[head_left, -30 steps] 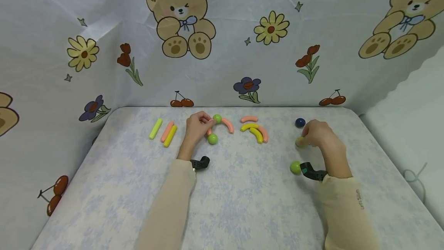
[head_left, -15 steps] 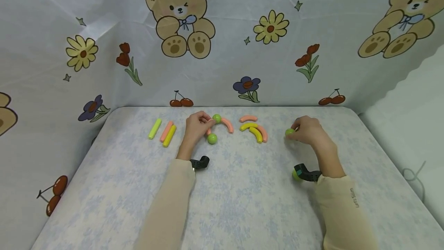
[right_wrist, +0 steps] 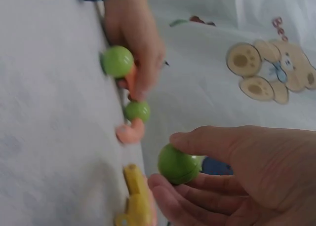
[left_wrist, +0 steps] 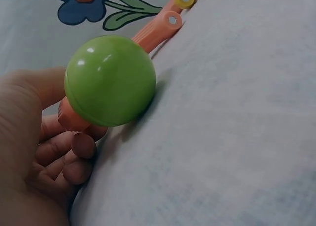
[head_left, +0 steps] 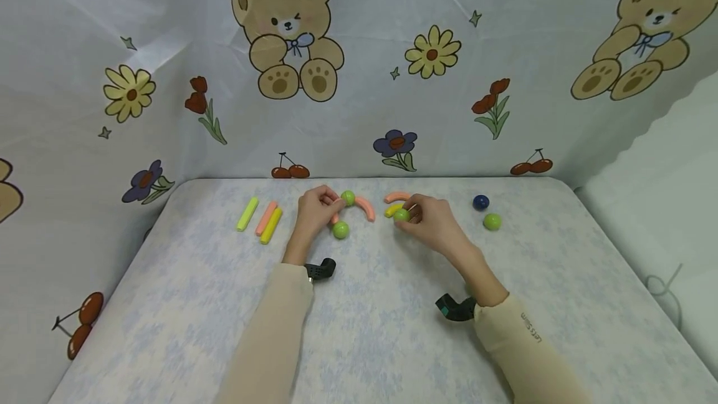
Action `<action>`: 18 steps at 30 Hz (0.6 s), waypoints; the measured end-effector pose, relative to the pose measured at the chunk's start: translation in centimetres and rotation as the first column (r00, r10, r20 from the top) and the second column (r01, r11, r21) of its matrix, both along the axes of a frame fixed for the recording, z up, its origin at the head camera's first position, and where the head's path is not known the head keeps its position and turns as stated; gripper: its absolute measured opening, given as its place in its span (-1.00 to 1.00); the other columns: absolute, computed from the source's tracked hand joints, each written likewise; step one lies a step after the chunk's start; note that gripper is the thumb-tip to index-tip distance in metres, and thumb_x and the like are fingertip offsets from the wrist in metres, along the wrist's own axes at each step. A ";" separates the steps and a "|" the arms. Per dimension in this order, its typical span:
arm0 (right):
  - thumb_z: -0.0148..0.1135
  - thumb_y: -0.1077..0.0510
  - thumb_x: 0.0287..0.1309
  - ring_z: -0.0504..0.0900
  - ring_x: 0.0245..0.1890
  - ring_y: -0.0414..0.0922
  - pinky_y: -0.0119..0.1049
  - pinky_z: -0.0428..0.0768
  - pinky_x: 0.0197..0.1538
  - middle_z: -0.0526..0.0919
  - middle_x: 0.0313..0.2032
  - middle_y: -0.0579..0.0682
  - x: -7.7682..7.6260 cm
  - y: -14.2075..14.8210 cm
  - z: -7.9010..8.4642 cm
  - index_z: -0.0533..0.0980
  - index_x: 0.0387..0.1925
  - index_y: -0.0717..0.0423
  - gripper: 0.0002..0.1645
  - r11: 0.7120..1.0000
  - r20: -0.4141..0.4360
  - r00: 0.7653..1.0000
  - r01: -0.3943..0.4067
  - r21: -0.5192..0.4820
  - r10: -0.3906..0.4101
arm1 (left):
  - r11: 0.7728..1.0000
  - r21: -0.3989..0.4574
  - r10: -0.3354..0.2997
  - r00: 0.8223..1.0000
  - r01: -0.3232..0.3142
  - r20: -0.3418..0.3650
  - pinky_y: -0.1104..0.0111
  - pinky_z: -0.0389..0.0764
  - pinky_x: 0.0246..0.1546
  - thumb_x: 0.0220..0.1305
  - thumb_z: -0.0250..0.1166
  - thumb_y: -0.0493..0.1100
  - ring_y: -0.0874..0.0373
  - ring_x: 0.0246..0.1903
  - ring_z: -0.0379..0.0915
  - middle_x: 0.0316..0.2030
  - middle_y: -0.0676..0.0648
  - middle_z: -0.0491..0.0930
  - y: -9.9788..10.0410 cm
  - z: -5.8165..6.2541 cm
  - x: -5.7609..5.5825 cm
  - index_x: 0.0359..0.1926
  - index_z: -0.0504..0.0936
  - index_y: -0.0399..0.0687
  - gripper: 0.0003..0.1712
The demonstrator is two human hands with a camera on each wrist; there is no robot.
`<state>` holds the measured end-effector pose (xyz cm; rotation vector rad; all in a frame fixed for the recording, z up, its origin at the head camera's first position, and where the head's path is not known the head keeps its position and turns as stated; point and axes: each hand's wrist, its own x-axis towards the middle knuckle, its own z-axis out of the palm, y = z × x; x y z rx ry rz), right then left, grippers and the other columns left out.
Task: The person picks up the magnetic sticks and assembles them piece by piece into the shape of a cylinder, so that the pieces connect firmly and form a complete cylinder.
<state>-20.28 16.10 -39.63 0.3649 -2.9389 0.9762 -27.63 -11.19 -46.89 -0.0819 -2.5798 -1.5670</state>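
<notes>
In the head view my left hand [head_left: 315, 212] pinches a pink rod [head_left: 335, 219] between thumb and fingers, its middle mostly hidden. A green ball [head_left: 341, 230] sits at the rod's near end and a second green ball [head_left: 348, 197] at its far end. From that far ball a curved pink rod [head_left: 366, 209] runs right. My right hand [head_left: 433, 222] holds another green ball [right_wrist: 177, 164] between thumb and fingertips, close over a curved yellow rod [head_left: 394, 210]. Just beyond lies a curved pink rod [head_left: 397, 196]; the right hand covers other curved rods there.
Left of the left hand lie straight rods: light green [head_left: 247, 214], pink [head_left: 266, 218] and yellow [head_left: 272, 226]. At the right are a dark blue ball [head_left: 480, 202] and a green ball [head_left: 492, 222]. A printed curtain [head_left: 348, 136] hangs behind the table.
My right hand has carried a green ball leftward, from beside the dark blue ball to the curved rods, uncovering the blue ball and another green one. My left hand keeps its hold.
</notes>
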 end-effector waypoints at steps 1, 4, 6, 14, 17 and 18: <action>0.53 0.09 0.24 0.77 -0.17 0.01 -0.09 0.73 -0.09 0.80 -0.17 0.13 0.2 -0.5 -0.2 0.64 -0.01 0.25 -0.60 1.000 -0.013 1.000 -0.008 -0.011 0.008 | 1.000 -0.002 -0.001 1.000 0.001 -0.002 0.37 0.46 -0.44 0.30 0.49 -0.06 0.15 -0.52 0.46 -0.50 -0.01 0.61 0.0 0.0 0.0 -0.32 0.70 -0.07 -0.80; 0.56 0.11 0.20 0.76 -0.21 -0.04 -0.13 0.72 -0.10 0.79 -0.20 0.08 0.5 -1.8 -0.9 0.64 -0.04 0.22 -0.62 0.999 -0.043 0.999 -0.023 -0.032 0.022 | 1.000 -0.015 0.001 1.000 -0.001 -0.006 0.37 0.46 -0.43 0.30 0.49 -0.07 0.15 -0.52 0.46 -0.51 -0.02 0.61 0.1 0.0 0.0 -0.32 0.70 -0.08 -0.80; 0.56 0.13 0.19 0.75 -0.24 -0.07 -0.17 0.71 -0.12 0.79 -0.21 0.06 0.6 -2.3 -1.5 0.65 -0.05 0.21 -0.63 0.998 -0.054 0.998 -0.043 -0.041 0.040 | 1.000 -0.026 -0.006 1.000 0.006 0.004 0.38 0.46 -0.43 0.30 0.49 -0.06 0.16 -0.53 0.46 -0.51 -0.01 0.61 0.0 0.0 0.0 -0.32 0.69 -0.07 -0.80; 0.60 0.20 0.13 0.66 -0.36 -0.17 -0.18 0.65 -0.10 0.77 -0.28 0.01 1.0 -3.1 -3.6 0.68 -0.09 0.21 -0.66 0.996 -0.086 0.993 -0.081 -0.024 0.079 | 0.986 -0.113 -0.124 0.992 0.126 0.022 0.36 0.38 -0.45 0.36 0.47 0.02 0.15 -0.54 0.38 -0.59 0.01 0.56 -0.5 0.2 0.4 -0.44 0.71 -0.05 -0.69; 0.59 0.21 0.14 0.66 -0.34 -0.17 -0.13 0.65 -0.07 0.77 -0.26 0.03 0.9 -3.4 -3.8 0.68 -0.05 0.23 -0.64 0.995 -0.086 0.993 -0.090 -0.042 0.086 | 0.983 -0.161 -0.091 0.995 0.085 -0.028 0.35 0.32 -0.46 0.38 0.46 0.08 0.13 -0.55 0.33 -0.62 0.02 0.50 -0.6 0.6 0.3 -0.49 0.68 -0.03 -0.62; 0.58 0.22 0.15 0.67 -0.34 -0.16 -0.13 0.65 -0.06 0.76 -0.26 0.03 0.8 -3.5 -3.8 0.68 -0.04 0.23 -0.64 0.994 -0.086 0.992 -0.092 -0.054 0.088 | 0.984 -0.171 -0.068 0.996 0.058 -0.056 0.34 0.32 -0.45 0.38 0.46 0.09 0.12 -0.55 0.33 -0.62 0.01 0.49 -0.5 0.7 0.3 -0.49 0.67 -0.03 -0.61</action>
